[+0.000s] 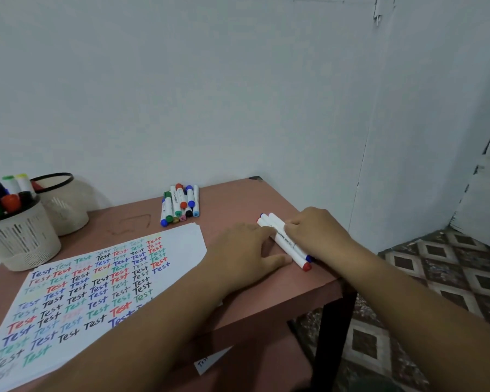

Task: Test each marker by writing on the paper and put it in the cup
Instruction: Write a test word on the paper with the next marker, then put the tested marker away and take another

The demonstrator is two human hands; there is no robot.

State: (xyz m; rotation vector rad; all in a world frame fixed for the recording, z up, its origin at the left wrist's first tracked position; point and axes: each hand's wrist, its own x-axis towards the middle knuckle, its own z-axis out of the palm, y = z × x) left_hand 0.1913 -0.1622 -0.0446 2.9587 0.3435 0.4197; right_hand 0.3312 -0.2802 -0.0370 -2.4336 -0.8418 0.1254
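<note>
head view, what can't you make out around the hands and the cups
- Markers under the hands: the right hand hides part of them, so their count is unclear.
- Front cup: cut off by the left edge.
- Rear cup: inside hidden by its wall.
- Print on the far marker pile: too small.

Left hand (245, 251): flat on worktop (232, 205), fingers against markers (285, 241).
Right hand (313, 232): fingers curled over same markers.
Paper (96, 281): covered in coloured "Test".
Cup (23, 239): holds capped markers.
Loose pile (180, 205): beyond paper.
</note>
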